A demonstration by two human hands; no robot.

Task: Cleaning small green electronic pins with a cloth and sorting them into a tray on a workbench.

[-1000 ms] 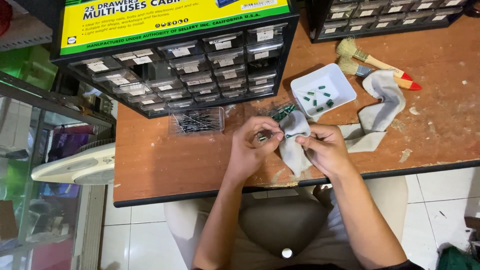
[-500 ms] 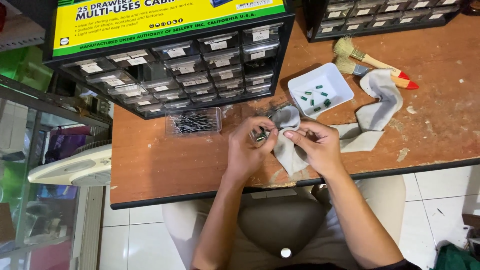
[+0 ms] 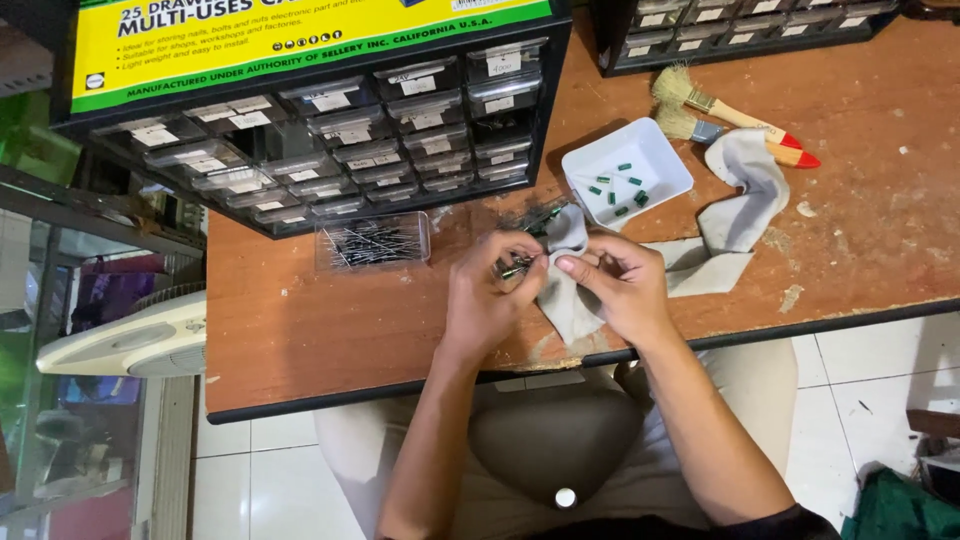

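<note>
Hands wiping a small part over the cloth (image 3: 566, 290).
Left hand (image 3: 487, 295) pinches the part (image 3: 515, 266); right hand (image 3: 622, 285) grips the cloth against it, just below the white tray (image 3: 668, 175), likely for cleaning.

The small part pinched in the left hand (image 3: 485, 295) is too small to be identified, and its contact with the grey cloth (image 3: 568, 300) is masked by the right hand (image 3: 620, 285). The drawer cabinet (image 3: 330, 120) is cut off by the top edge. The green pieces in the white tray (image 3: 660, 160) cannot be resolved. The bench (image 3: 330, 330) is cropped at the right.
</note>
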